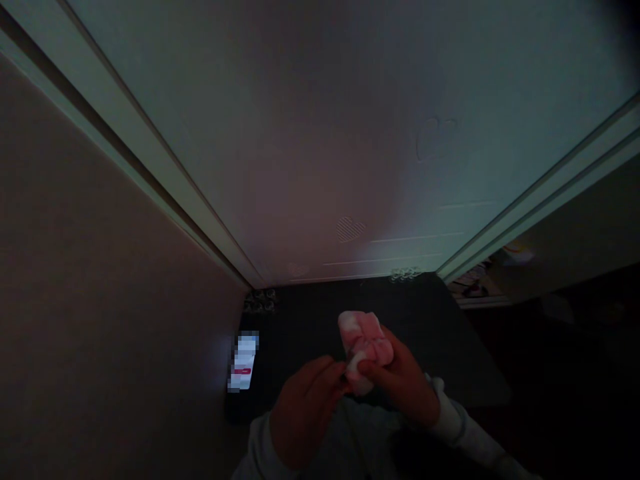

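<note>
A pink and white soft, folded piece (367, 337), shaped somewhat like a flower or a small plush, is held over the dark tabletop (310, 320). My right hand (407, 380) wraps its lower right side, with the thumb pressed on its front. From the left, my left hand (307, 403) comes in with fingers bent together. Its fingertips reach the lower left edge of the soft piece. What they pinch there is too dark and small to name.
A lit phone (243, 363) lies at the table's left edge by the wall. Small ring-like dark items (260, 300) stand in the back left corner, and pale ones (406, 274) at the back right. A white panel with heart reliefs (351, 229) rises behind the table.
</note>
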Demonstrator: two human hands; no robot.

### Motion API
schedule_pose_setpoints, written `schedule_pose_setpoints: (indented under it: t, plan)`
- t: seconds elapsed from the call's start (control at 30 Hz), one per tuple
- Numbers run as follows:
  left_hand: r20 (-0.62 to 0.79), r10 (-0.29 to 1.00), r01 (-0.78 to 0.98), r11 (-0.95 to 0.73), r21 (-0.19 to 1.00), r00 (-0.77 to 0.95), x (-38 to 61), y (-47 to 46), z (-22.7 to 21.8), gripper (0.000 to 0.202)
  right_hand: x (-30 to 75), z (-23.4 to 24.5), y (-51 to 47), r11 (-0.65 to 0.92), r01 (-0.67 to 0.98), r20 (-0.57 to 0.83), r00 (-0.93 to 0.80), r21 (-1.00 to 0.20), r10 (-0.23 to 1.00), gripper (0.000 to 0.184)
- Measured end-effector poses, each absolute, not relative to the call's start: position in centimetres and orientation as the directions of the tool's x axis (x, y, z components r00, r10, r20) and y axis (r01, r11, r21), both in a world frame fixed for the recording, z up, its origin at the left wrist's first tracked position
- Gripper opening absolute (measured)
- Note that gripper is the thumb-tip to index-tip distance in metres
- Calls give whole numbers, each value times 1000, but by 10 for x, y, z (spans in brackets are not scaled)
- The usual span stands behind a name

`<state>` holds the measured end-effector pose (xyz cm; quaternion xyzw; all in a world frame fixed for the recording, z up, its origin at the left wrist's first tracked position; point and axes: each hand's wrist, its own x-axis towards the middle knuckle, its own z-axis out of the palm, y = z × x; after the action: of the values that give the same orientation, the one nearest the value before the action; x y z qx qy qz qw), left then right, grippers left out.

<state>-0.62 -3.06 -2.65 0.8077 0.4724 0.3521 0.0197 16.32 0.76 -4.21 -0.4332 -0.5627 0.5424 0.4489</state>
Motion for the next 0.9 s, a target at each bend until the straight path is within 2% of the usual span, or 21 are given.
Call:
schedule_pose_setpoints:
  t: [0.2, 0.33, 0.43, 0.53, 0.63, 0.8, 0.9]
  plan:
    - [454, 857, 572, -505, 646, 243, -9, -33, -24, 30, 161, -32, 6, 121, -40, 127, -275, -992, 953, 28]
    - [263, 958, 391, -286, 875, 111, -7, -33, -15, 25, 161, -31, 5, 99, -77, 116, -268, -992, 956, 33]
    - [55, 998, 218, -60, 974, 28, -4, -33, -14, 20, 161, -31, 6, 99, -53, 110, -250, -994, 962, 31]
    - [-139, 990, 52, 138, 989, 0, -3, -34, -18, 21, 161, -31, 6, 124, -41, 130, -246, -991, 961, 28]
    - [-262, 965, -101, 263, 960, 24, -2, -34, -21, 24, 161, -32, 5, 124, -57, 134, -235, -991, 963, 30]
    - [-359, 929, -283, 368, 886, 83, 1, -30, -22, 29, 161, -36, 3, 100, -72, 114, -227, -992, 967, 29]
    - [-369, 923, -321, 383, 866, 107, 3, -28, -22, 37, 160, -38, 3, 111, -41, 118, -225, -993, 967, 29]
